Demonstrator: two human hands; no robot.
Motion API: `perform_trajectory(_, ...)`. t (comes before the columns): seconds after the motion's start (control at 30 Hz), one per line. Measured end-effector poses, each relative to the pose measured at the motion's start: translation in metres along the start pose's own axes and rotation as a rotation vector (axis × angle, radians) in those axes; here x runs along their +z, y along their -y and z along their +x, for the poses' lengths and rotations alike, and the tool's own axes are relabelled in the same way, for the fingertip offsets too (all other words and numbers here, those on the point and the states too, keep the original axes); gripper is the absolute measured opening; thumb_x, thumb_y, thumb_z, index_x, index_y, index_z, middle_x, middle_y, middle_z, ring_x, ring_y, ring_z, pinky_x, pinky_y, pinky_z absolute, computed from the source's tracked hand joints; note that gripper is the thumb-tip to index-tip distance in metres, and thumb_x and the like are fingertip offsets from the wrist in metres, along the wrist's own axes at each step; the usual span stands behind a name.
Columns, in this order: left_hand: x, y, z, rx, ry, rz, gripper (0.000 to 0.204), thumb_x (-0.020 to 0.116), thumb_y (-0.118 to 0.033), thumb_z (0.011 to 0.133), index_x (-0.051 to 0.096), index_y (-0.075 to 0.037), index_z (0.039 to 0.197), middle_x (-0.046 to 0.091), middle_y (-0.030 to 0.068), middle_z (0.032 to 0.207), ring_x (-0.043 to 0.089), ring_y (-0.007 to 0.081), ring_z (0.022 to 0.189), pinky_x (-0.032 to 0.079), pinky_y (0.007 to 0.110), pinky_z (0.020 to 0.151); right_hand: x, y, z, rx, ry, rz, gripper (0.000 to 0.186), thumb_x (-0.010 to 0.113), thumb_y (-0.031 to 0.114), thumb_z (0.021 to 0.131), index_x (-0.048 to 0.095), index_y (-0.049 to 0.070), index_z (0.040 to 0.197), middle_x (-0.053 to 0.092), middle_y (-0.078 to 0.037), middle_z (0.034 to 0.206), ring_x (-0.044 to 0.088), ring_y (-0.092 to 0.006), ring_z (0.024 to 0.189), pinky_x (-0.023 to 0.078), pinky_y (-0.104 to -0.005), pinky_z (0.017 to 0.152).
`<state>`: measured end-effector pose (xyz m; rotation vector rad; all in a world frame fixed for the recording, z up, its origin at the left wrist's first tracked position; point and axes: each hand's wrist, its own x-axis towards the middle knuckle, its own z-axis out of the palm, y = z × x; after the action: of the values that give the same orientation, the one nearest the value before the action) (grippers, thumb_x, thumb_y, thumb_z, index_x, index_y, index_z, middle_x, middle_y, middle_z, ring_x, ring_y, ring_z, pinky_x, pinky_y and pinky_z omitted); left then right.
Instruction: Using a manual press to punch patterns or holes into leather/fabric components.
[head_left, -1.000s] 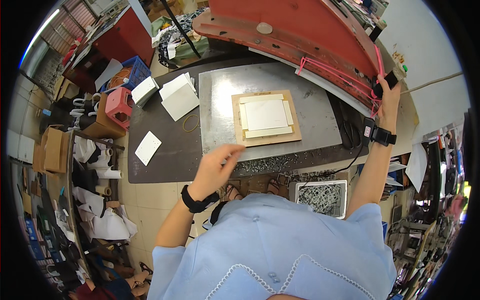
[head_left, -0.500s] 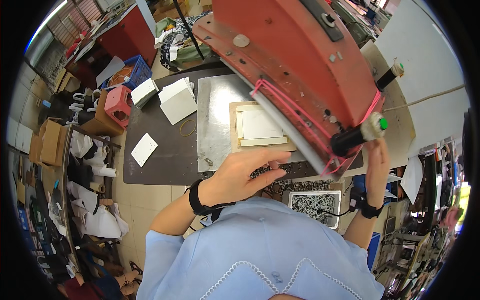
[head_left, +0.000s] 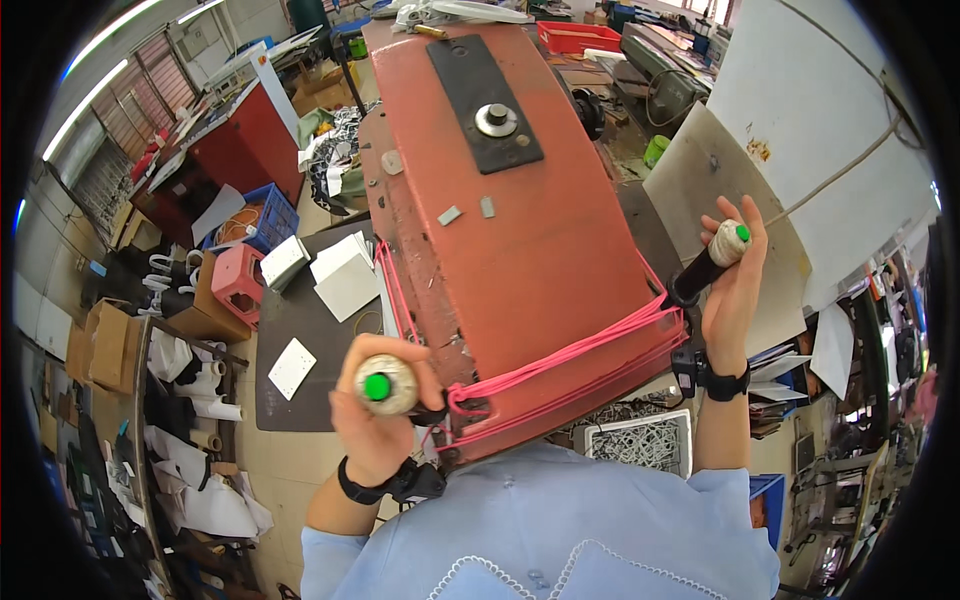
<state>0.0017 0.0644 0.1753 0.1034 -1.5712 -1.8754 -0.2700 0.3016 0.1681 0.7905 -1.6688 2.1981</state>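
Note:
A broad red press arm [head_left: 520,270] fills the middle, a handle with a green button at each front corner. My left hand [head_left: 370,440] is closed around the left handle [head_left: 397,388], whose wrapped, button-tipped end points up. At the right handle [head_left: 715,262], my right hand [head_left: 735,310] lies loosely around the grip, fingertips raised and partly spread past it. Pink cord [head_left: 570,352] is wound across the arm's front and runs along its sides. The arm hides the metal plate and the framed white sheet beneath it.
White boards [head_left: 345,275] are stacked on the dark table [head_left: 285,415], with a single white card [head_left: 292,368] nearer me. Below the arm stands a white bin [head_left: 640,445] of small metal pieces. A pink stool [head_left: 237,280] and blue crate [head_left: 265,225] stand at left.
The red arm has swung left over the plate and framed sheet, covering them. My left hand has moved left and closed on the left handle; my right hand has come up around the right one.

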Motion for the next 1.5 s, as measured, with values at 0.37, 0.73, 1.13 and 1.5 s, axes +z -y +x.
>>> perform_trajectory(0.37,-0.042,-0.013,-0.003,0.029,-0.196,0.035,0.041,0.042,-0.045,0.096,0.054,-0.005,0.097,0.05,0.0055,0.06,0.045,0.0156,0.054,0.037,0.031,0.058,0.022,0.017,-0.019,0.222,0.144,0.24,0.032,0.046,0.027,0.098,0.058,-0.002,0.104,0.061,-0.012,0.074,0.059,-0.0164,0.063,0.05,-0.0282,0.061)
perform_trajectory(0.73,-0.059,0.013,-0.009,0.073,-0.132,0.059,0.046,0.042,-0.049,0.097,0.052,-0.004,0.098,0.049,0.006,0.059,0.045,0.0164,0.052,0.038,0.03,0.054,0.023,-0.005,-0.039,0.215,0.086,0.21,0.033,0.048,0.03,0.098,0.056,-0.001,0.101,0.058,-0.011,0.069,0.056,-0.0165,0.059,0.047,-0.0278,0.057)
perform_trajectory(1.13,-0.024,-0.001,-0.009,-0.008,-0.015,0.056,0.075,0.053,-0.072,0.089,0.051,0.0,0.111,0.059,0.0093,0.079,0.058,0.0158,0.07,0.049,0.031,0.071,-0.005,-0.011,0.005,0.183,0.224,0.215,0.062,0.043,0.048,0.102,0.047,-0.005,0.134,0.054,-0.004,0.072,0.052,-0.0123,0.063,0.042,-0.0249,0.059)
perform_trajectory(1.5,0.034,0.042,0.016,0.244,0.684,0.459,0.092,0.077,-0.026,0.084,0.023,0.001,0.154,0.034,0.0242,0.152,0.04,0.0395,0.136,0.033,0.044,0.113,-0.019,0.005,0.004,-0.125,-0.142,-0.426,0.05,0.047,0.035,0.105,0.048,-0.003,0.138,0.06,-0.018,0.127,0.054,-0.0259,0.124,0.036,-0.0379,0.11)
